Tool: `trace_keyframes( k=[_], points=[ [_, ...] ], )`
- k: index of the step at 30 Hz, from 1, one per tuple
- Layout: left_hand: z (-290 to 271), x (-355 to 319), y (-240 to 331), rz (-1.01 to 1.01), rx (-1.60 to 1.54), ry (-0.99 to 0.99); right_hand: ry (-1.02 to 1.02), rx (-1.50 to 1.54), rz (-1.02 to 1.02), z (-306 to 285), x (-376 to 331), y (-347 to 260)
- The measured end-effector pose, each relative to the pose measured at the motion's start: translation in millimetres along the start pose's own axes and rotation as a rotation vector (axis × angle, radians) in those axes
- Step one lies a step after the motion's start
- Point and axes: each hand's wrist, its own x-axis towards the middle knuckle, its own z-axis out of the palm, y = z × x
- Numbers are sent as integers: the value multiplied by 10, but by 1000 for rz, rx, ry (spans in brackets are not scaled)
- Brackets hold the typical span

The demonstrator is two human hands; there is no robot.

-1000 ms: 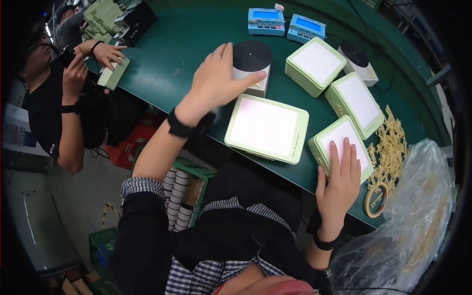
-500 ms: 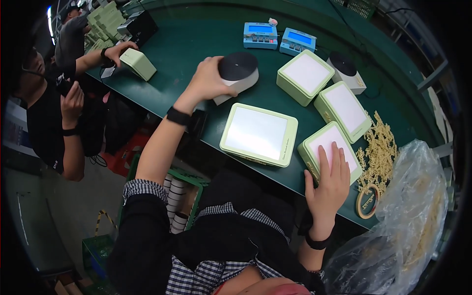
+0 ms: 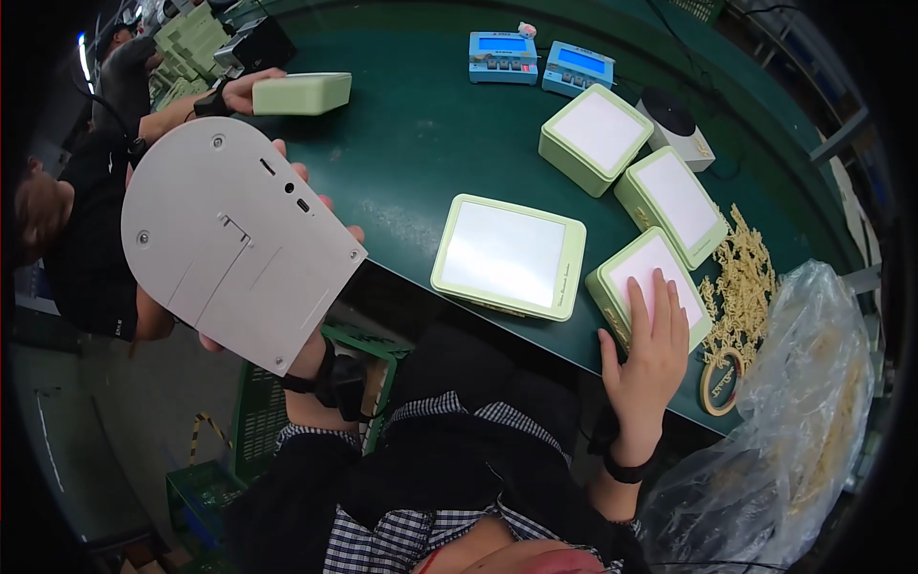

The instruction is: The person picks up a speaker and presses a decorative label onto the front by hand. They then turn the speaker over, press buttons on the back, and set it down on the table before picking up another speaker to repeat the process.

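Green surface point(image 3: 411, 143) spans the frame. White device point(image 3: 229, 268), left: already lifted, underside showing, clamped in left hand point(image 3: 301, 172). Right hand point(image 3: 653, 368), right of centre: fingers apart, flat on green box point(image 3: 650, 253). Black-topped device point(image 3: 671, 117), upper right: stands unlifted.

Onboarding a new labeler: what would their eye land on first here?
The big pale-grey casing, held up at left in the person's left grip, its flat underside facing the viewer. Next, the pale-green box with a shiny white top, near the table's front edge, and the heap of small yellowish pieces at right, by the clear plastic bag.
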Motion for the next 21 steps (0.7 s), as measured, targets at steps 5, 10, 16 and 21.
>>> trace_keyframes(
  k=[5, 10, 16, 21],
  points=[
    [-74, -138, -375, 81, -88, 198, -19, -29, 33, 22, -12, 40],
    [-105, -318, -409, 128, -197, 145, -32, -18, 9, 35, -1, -17],
    [-269, -709, -394, 264, 48, 717, -28, -51, -5, 12, 13, -26],
    [-483, -973, -387, 293, 80, 677, -18, -48, -3, 25, 4, -25]
  ],
)
